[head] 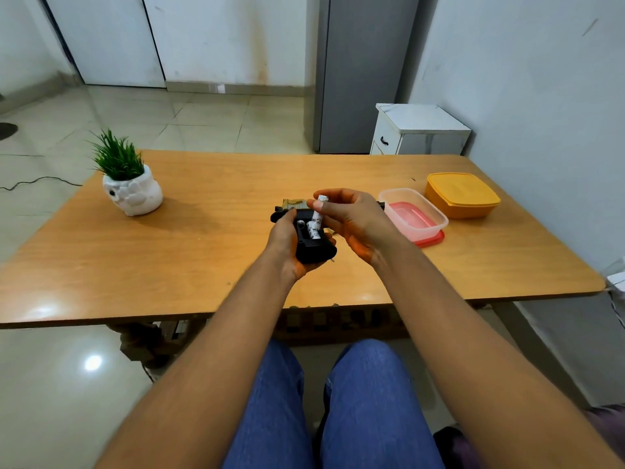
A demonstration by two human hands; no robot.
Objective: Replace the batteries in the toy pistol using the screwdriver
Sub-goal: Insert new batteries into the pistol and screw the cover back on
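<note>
At about ten o'clock on the table (209, 265) stands a potted plant (130, 179), well clear of the work. Near the centre, the left hand (287, 242) is clenched around the toy pistol (313, 245), grip upward, its battery bay open with one battery (313, 230) seated. The right hand (355, 218) pinches a second battery (319, 211), tilted, its lower end at the bay. It should be lined up with its neighbour, polarity checked, then pressed flat. At two o'clock sit a clear container (417, 211) and an orange box (461, 194). The screwdriver is not visible.
</note>
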